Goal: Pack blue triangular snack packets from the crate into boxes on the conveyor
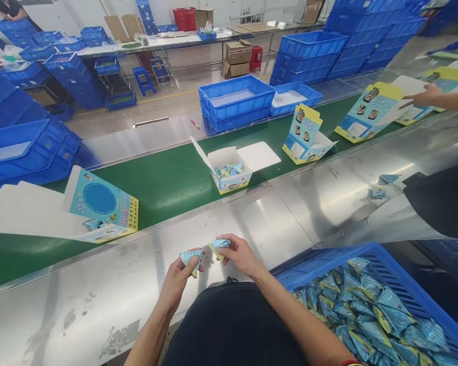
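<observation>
While both hands hover over steel counter (110, 300), left hand (179, 279) pinches packet (191, 255), right hand (240, 254) pinches second packet (218, 244). Packets side by side, just apart. Open box (229, 175) straight ahead on belt (164, 183); right hand nearer.

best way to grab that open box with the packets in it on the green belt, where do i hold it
Probably take the open box by its two short side walls, coming from above on the near side. Its top is open with packets inside and its white lid flap lies out to the right, so gripping the flap would tip it.
</observation>
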Action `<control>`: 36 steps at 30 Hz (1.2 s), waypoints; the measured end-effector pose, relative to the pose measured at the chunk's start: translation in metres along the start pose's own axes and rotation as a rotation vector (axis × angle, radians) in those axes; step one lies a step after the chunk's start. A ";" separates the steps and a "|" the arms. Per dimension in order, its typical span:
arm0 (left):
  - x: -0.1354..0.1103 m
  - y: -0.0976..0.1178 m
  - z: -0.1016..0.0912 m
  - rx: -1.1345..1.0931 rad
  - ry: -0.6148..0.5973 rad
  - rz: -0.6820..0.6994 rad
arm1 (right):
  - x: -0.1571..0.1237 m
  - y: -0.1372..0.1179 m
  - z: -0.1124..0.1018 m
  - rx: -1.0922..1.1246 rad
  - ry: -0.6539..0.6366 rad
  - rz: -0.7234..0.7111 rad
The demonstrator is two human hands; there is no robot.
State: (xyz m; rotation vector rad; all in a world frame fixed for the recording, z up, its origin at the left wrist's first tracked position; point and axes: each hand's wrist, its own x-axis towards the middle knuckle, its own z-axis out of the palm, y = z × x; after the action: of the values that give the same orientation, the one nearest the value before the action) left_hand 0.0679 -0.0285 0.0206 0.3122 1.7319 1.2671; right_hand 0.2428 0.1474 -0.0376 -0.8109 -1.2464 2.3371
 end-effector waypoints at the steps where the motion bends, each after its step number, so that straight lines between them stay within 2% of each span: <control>1: 0.000 0.000 0.000 0.008 -0.001 -0.002 | -0.001 0.000 -0.001 0.001 -0.001 0.002; 4: 0.001 0.000 0.001 0.006 0.001 -0.014 | -0.002 0.001 -0.004 0.002 0.008 0.009; 9: 0.001 0.006 0.004 -0.039 0.011 -0.047 | -0.001 0.000 -0.009 0.038 0.092 -0.043; 15: -0.002 0.014 0.007 -0.005 0.017 -0.043 | 0.002 0.000 -0.016 0.061 0.115 -0.032; 20: 0.004 0.023 0.009 -0.077 0.146 -0.004 | 0.003 -0.001 -0.017 0.087 0.128 -0.009; 25: 0.008 0.036 -0.001 -0.168 0.236 -0.005 | 0.006 -0.003 -0.022 0.087 0.139 -0.019; 31: 0.004 0.020 -0.010 -0.040 0.372 -0.021 | 0.004 0.000 -0.023 0.093 0.142 -0.025; 34: 0.004 0.011 -0.009 0.037 0.357 -0.027 | 0.004 -0.001 -0.020 0.111 0.104 -0.011; 36: 0.006 0.010 -0.008 -0.010 0.363 -0.044 | 0.005 -0.002 -0.020 0.123 0.092 -0.002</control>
State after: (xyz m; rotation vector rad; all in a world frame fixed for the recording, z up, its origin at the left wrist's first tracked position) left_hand 0.0552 -0.0255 0.0265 0.0364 2.0235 1.3610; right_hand 0.2513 0.1638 -0.0464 -0.8649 -1.0541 2.3216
